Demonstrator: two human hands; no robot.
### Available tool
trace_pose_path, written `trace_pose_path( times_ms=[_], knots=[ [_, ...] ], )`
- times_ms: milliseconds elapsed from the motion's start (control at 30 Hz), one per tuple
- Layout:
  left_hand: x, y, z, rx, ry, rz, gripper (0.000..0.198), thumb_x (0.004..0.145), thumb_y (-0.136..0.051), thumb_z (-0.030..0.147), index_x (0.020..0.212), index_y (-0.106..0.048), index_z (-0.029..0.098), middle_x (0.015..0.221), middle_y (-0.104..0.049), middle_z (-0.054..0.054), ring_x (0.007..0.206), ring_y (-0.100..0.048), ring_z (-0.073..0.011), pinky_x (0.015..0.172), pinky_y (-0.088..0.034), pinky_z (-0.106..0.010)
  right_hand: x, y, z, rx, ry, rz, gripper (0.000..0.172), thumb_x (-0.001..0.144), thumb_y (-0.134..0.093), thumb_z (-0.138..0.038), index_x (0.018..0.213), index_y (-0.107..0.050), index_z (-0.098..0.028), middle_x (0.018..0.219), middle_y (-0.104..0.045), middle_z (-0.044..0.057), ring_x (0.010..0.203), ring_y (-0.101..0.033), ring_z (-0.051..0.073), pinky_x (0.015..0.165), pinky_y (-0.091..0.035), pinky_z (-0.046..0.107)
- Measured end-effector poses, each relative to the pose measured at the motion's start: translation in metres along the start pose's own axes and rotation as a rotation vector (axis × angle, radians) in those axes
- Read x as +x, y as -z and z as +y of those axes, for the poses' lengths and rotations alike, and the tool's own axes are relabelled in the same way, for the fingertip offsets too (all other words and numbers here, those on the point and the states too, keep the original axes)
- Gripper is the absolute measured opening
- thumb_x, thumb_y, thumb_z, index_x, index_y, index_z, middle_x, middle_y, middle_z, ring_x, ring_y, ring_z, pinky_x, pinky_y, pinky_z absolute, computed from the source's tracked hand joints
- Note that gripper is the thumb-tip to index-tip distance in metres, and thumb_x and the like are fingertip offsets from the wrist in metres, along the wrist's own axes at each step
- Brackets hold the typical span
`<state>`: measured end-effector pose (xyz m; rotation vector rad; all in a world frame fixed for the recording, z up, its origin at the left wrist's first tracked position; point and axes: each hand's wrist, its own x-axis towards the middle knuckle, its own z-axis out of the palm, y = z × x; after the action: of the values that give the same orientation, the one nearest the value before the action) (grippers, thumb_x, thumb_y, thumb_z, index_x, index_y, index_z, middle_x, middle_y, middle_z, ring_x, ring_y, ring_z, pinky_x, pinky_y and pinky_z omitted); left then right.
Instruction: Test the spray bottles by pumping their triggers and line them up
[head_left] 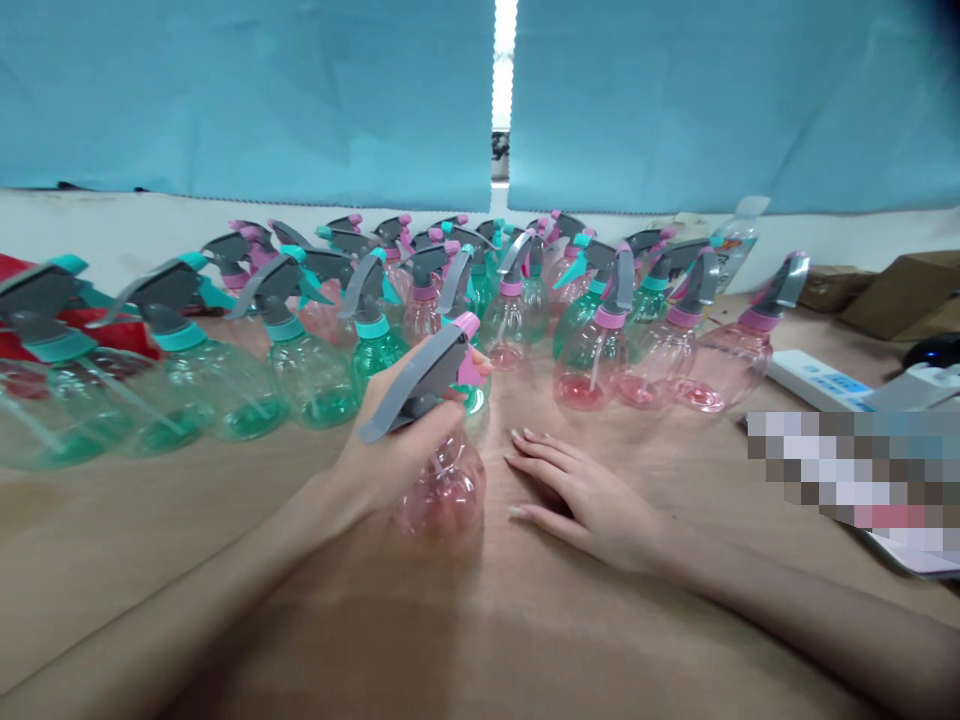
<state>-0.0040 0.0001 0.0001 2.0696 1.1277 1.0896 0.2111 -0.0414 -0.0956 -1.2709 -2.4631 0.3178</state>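
My left hand [394, 440] is wrapped round the neck of a pink spray bottle [444, 495] with a grey and pink trigger head. The clear pink body hangs below my fingers, near or on the table; I cannot tell which. To its right, my right hand [592, 495] lies palm down on the wooden table [360, 640], fingers stretched out and holding nothing. Beyond my left hand stands a green spray bottle [379, 350] with a turquoise collar. A pink spray bottle [589, 375] stands beyond my right hand.
Several green spray bottles [311, 375] line the left, with more pink and green ones behind. A red item [112, 330] lies behind them. On the right are a white device [817, 380], cardboard boxes [907, 295] and a clear plastic bottle [739, 240]. Blue curtains [247, 100] hang at the back.
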Motion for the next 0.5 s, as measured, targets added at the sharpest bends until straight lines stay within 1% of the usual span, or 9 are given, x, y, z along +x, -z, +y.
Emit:
trace_pose_path(
  times_ms=[100,233,400,500],
  knots=[
    [0.0000,-0.0024,-0.0015,-0.044,0.021,0.002,0.030,0.075,-0.049,0.022,0.103,-0.060,0.025,0.064,-0.056,0.004,0.052,-0.052,-0.0144,0.049,-0.040,-0.025,-0.0002,-0.0001,0.0003,0.009,0.002,0.006,0.061,0.092,-0.043,-0.055,0.136,-0.048,-0.013,0.145,-0.044,0.013,0.137,-0.035,0.026,0.112,-0.032,0.047],
    [-0.0006,-0.0044,-0.0016,-0.034,0.009,-0.009,0.038,0.076,-0.049,0.021,0.113,-0.057,0.028,0.067,-0.059,0.004,0.053,-0.052,-0.0145,0.050,-0.040,-0.026,-0.0003,-0.0004,0.0009,0.016,-0.001,0.007,0.061,0.092,-0.043,-0.055,0.136,-0.049,-0.013,0.144,-0.045,0.013,0.137,-0.035,0.026,0.112,-0.032,0.048],
    [-0.0015,-0.0048,0.0003,-0.068,0.020,-0.002,0.044,0.073,-0.052,0.017,0.115,-0.054,0.026,0.070,-0.060,0.004,0.057,-0.054,-0.0147,0.053,-0.044,-0.027,-0.0001,-0.0006,0.0010,0.012,-0.008,0.003,0.062,0.091,-0.043,-0.056,0.135,-0.049,-0.012,0.145,-0.044,0.013,0.137,-0.035,0.026,0.112,-0.032,0.047],
    [-0.0006,-0.0050,0.0004,-0.081,0.022,-0.033,0.046,0.072,-0.052,0.015,0.117,-0.055,0.026,0.076,-0.063,0.003,0.059,-0.056,-0.0144,0.055,-0.046,-0.027,-0.0001,-0.0012,0.0014,0.018,0.001,0.012,0.061,0.091,-0.044,-0.055,0.136,-0.048,-0.013,0.144,-0.046,0.012,0.137,-0.035,0.026,0.112,-0.032,0.047]
  ],
)
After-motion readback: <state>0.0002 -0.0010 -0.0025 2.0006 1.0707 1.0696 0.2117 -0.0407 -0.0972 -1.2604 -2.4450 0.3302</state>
